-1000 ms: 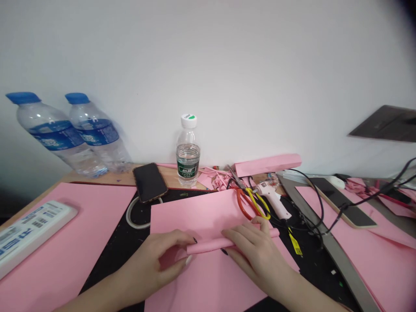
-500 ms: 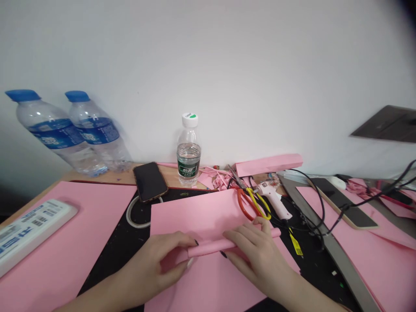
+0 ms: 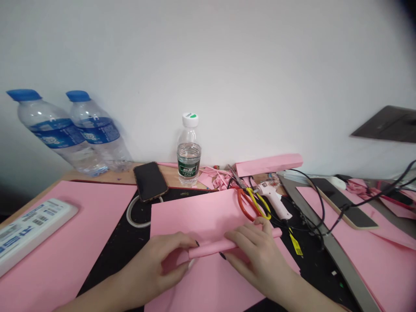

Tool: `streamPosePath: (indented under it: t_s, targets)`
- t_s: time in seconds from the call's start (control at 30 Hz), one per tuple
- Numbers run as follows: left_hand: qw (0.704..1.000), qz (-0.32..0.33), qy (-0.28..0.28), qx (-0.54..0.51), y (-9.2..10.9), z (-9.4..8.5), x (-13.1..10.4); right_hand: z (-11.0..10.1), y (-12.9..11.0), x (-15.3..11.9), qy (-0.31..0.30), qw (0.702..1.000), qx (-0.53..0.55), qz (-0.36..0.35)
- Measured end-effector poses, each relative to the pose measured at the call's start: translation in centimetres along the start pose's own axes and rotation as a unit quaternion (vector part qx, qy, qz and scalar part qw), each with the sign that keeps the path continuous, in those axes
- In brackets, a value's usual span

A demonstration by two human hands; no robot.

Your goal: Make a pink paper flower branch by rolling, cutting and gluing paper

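Note:
A narrow pink paper roll [image 3: 211,248] lies across a flat pink paper sheet [image 3: 191,216], its right end slightly higher in view. My left hand [image 3: 159,264] pinches the roll's left end between thumb and fingertips. Over the right part of the roll, my right hand [image 3: 255,249] closes with fingers on the far side and thumb on the near side, hiding some of it. The roll's right tip sticks out past that hand. Just beyond my right hand, scissors [image 3: 251,203] with red and yellow handles rest on the sheet's far edge beside a white glue gun [image 3: 274,199].
A water bottle [image 3: 189,151] stands by the wall, with two larger bottles [image 3: 100,130] leaning at left. A phone [image 3: 150,181] and a white tape roll [image 3: 130,214] lie left of centre. Black cables [image 3: 321,203] cross the right side. A white box [image 3: 35,229] sits on pink paper at left.
The paper roll has shifted very slightly to the right. Both hands keep nearly the same grip and place.

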State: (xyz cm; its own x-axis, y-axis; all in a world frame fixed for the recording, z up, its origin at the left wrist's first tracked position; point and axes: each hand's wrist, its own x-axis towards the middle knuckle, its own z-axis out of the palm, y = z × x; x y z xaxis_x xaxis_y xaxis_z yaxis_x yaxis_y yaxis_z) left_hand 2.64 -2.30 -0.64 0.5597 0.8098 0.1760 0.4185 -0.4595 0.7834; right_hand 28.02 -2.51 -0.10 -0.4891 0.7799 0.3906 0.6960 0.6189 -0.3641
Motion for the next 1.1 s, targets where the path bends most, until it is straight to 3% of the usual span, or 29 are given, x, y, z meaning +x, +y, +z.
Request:
streamPosePath:
  t_s: [0.47, 1.1]
  targets:
    - [0.999, 0.014, 0.042, -0.012, 0.7, 0.3, 0.3, 0.3, -0.4, 0.0, 0.013, 1.000, 0.002, 0.013]
    - [0.999, -0.012, 0.044, 0.027, 0.4, 0.8, 0.2, 1.2, -0.8, -0.3, 0.045, 0.999, -0.001, 0.009]
